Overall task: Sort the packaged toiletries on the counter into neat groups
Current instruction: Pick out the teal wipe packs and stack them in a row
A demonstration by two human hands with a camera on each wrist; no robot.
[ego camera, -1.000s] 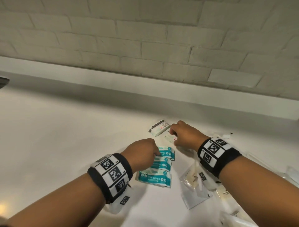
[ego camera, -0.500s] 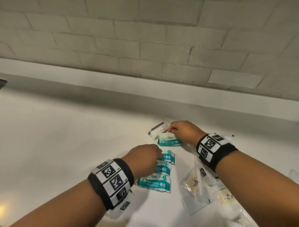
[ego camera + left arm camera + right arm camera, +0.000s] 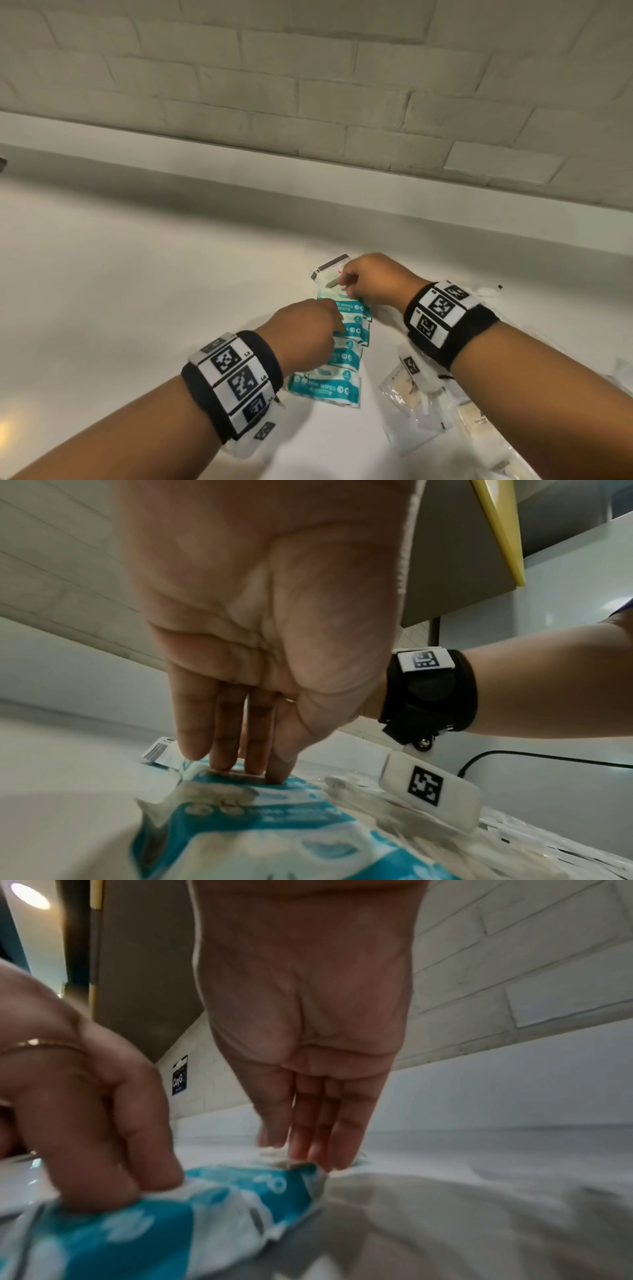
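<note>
Several teal-and-white mini wipes packs (image 3: 323, 387) lie in an overlapping row on the white counter (image 3: 137, 291). My left hand (image 3: 337, 325) presses straight fingers down on the middle of the row, as the left wrist view shows with the fingertips (image 3: 219, 761) on a teal pack (image 3: 240, 818). My right hand (image 3: 344, 286) touches the far end pack with straight fingers (image 3: 337, 1158), at the edge of a teal pack (image 3: 113, 1226). A white pack with a barcode (image 3: 330, 266) lies just beyond, partly hidden by the right hand.
Clear sachets with pale contents (image 3: 407, 383) are scattered on the counter to the right, under my right forearm. A raised ledge (image 3: 308, 171) and brick wall bound the far side. A black cable (image 3: 514, 753) runs along the back right.
My right hand has drawn a teal pack from near the white barcode pack down to the far end of the row. My left hand stays on the row.
</note>
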